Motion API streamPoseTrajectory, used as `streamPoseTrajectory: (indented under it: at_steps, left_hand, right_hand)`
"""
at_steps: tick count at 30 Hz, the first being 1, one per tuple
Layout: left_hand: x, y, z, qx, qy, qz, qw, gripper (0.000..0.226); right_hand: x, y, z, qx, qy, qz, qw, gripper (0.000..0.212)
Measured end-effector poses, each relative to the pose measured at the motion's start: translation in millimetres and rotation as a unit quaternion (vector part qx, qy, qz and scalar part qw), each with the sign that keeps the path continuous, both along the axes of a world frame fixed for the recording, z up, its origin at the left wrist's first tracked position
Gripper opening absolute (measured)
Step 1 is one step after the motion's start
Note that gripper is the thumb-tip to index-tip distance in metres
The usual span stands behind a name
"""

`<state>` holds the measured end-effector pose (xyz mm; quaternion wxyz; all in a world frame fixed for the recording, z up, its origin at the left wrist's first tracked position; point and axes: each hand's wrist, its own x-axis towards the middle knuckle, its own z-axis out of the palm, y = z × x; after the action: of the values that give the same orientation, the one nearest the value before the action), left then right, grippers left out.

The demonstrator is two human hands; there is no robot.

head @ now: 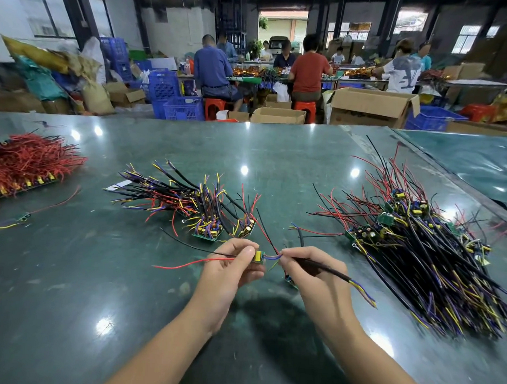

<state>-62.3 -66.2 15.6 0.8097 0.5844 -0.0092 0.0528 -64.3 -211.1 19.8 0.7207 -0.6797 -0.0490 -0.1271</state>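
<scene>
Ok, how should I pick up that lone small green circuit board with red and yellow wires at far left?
Pinch the small green circuit board itself across its side edges, from straight above: it lies flat on the glossy green table, and its thin red and yellow wires trail from opposite ends.

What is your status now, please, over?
Left hand grips small circuit board. Right hand pinches its black cable. Big board pile nearby on right, not blocking.
</scene>
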Motion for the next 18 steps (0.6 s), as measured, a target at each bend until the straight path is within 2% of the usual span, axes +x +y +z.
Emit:
streamPoseTrajectory:
  at_steps: [2,4,8,13,18]
  left_hand:
    - [0.5,0.4,-0.7,0.09,-0.036,0.02,0.995,0.018]
    - [0.2,1.0,-0.9,0.126,-0.038,0.015,0.991,0.02]
    - [-2.2,-0.7,0.3,0.082,-0.015,-0.029,0.996,0.007]
    - [0.1,-0.7,-0.6,0.106,-0.033,-0.006,0.994,0.022]
    - [0.2,4.4,-0.5,0.113,-0.035,-0.012,0.993,0.025]
  right_hand:
    - [-0.7,-1.6,1.5,0.039,0.025,0.017,0.999,0.019]
    - [-1.2,-1.3,2.7,0.064,0.036,0.026,0.997,0.02]
    - [-1.8,1.4,2.8,0.061,0.045,0.008,0.997,0.019]
    - [-2.7,3.8,3.6,0.047,0.079,0.01,0.996,0.018]
    - [-4.2,-0.1,5.4,0.102,0.141,0.042,0.984,0.027]
